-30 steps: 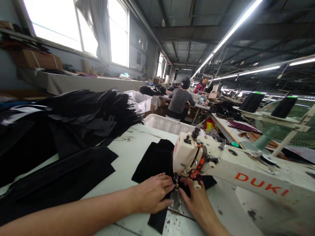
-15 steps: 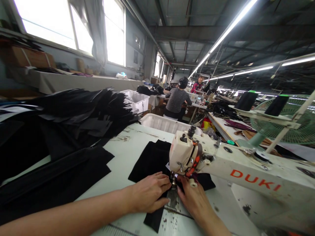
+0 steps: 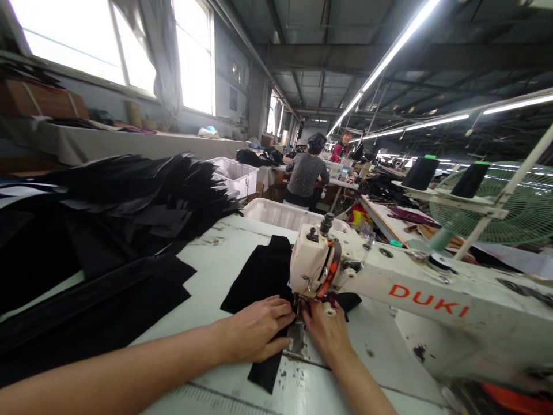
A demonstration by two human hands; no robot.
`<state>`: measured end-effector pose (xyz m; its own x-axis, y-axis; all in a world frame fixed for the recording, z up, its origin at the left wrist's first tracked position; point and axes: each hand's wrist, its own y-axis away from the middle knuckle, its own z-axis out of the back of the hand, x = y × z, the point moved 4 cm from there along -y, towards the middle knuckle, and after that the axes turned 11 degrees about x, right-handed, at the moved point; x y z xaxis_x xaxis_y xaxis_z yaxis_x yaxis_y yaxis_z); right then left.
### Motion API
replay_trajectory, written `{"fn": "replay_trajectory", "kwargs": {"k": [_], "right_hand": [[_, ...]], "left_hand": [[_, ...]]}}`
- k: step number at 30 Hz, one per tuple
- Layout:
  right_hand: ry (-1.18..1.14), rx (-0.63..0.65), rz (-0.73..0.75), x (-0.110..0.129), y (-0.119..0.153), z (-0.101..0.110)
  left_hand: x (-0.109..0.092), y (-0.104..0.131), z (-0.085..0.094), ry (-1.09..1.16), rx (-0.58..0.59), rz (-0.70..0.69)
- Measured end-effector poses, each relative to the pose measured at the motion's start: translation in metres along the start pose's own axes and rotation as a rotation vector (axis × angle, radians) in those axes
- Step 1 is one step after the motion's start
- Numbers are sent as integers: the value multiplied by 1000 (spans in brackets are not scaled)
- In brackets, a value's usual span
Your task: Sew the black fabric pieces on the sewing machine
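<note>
A black fabric piece (image 3: pixel 259 275) lies under the needle area of the white sewing machine (image 3: pixel 423 297). Its narrow end hangs toward the table's front, below my left hand (image 3: pixel 261 328), which rests on the cloth just left of the presser foot, fingers spread and flat. On the other side of the foot, my right hand (image 3: pixel 326 328) touches the fabric close to the needle, its fingertips partly hidden behind the machine head. What those fingers hold, if anything, cannot be made out.
Stacked black fabric (image 3: pixel 142 190) and a separate black panel (image 3: pixel 159 285) cover the left side. White bins (image 3: pixel 285 214) stand behind the table. A person (image 3: pixel 307 173) sits farther back. Thread cones (image 3: pixel 421 172) and a green fan (image 3: pixel 514 202) are at the right.
The view has shifted slightly, moving the machine leftward in the picture. The black fabric's far end has turned and extends farther behind the machine head. Both hands remain beside the needle.
</note>
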<state>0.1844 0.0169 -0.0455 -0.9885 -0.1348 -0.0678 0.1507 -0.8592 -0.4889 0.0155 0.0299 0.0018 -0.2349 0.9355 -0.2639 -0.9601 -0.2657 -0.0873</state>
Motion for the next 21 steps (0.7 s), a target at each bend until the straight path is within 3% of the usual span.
{"fn": "replay_trajectory", "kwargs": {"k": [3, 7, 11, 13, 18, 21], "right_hand": [[17, -20, -14, -5, 0, 5], [17, -37, 56, -7, 13, 35], [-46, -3, 353, 4, 26, 53], [-93, 28, 445, 7, 30, 47], [-83, 75, 419, 1, 36, 16], [-76, 71, 403, -1, 38, 9]], "left_hand": [[-1, 1, 1, -6, -2, 1], [-2, 2, 0, -19, -10, 19], [-1, 3, -2, -31, -16, 38], [0, 4, -3, -29, -6, 38], [3, 4, -2, 14, 12, 42], [6, 2, 1, 50, 15, 42]]}}
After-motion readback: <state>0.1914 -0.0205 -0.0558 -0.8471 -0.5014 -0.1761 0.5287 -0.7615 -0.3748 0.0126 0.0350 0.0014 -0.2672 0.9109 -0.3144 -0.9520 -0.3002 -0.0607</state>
